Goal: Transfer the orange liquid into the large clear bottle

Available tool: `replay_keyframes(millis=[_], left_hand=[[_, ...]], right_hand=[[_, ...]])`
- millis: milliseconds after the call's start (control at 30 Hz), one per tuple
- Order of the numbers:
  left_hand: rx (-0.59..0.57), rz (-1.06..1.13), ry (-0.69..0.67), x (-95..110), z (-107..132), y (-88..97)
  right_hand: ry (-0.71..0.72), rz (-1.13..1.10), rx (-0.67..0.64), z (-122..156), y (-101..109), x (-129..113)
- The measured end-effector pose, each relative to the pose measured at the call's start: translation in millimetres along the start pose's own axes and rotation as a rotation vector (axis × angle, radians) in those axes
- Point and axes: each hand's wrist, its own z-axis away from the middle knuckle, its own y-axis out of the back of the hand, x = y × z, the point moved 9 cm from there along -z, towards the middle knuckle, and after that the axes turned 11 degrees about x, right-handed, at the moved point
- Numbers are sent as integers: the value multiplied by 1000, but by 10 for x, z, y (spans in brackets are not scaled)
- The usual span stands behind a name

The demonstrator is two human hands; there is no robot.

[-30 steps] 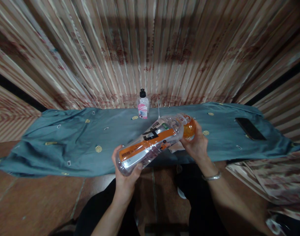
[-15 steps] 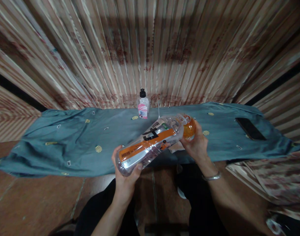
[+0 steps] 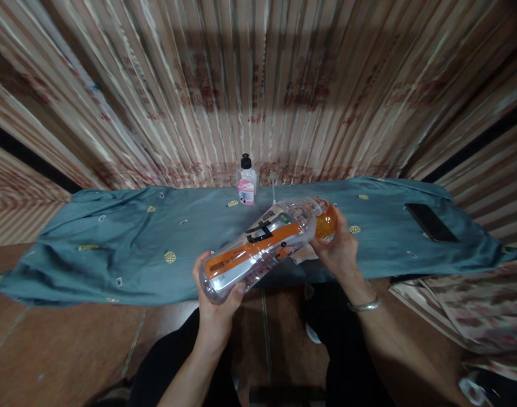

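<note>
I hold a clear plastic bottle (image 3: 258,246) with an orange and silver label, tilted on its side above the front edge of a table. My left hand (image 3: 218,302) wraps round its base, nearest to me. My right hand (image 3: 338,246) is closed round the neck end, where the orange cap (image 3: 326,222) shows. A pale cloth or paper (image 3: 303,254) peeks out under the bottle near my right hand.
A teal cloth with small yellow motifs (image 3: 126,249) covers the long table. A small bottle with a black cap and pink label (image 3: 246,182) stands at the back. A dark phone (image 3: 430,221) lies at the right. Striped patterned curtains (image 3: 258,85) hang behind.
</note>
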Motion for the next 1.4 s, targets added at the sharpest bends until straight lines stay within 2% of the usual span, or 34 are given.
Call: replay_keyframes(millis=[933, 1167, 1300, 1400], left_hand=[[-1, -3, 4, 3, -11, 1], [87, 12, 18, 84, 73, -28], [10, -22, 11, 35, 15, -21], [5, -33, 14, 9, -11, 2]], right_hand=[[10, 4, 2, 5, -1, -7], [21, 11, 20, 6, 10, -2], [33, 3, 17, 7, 7, -16], [35, 2, 5, 10, -2, -16]])
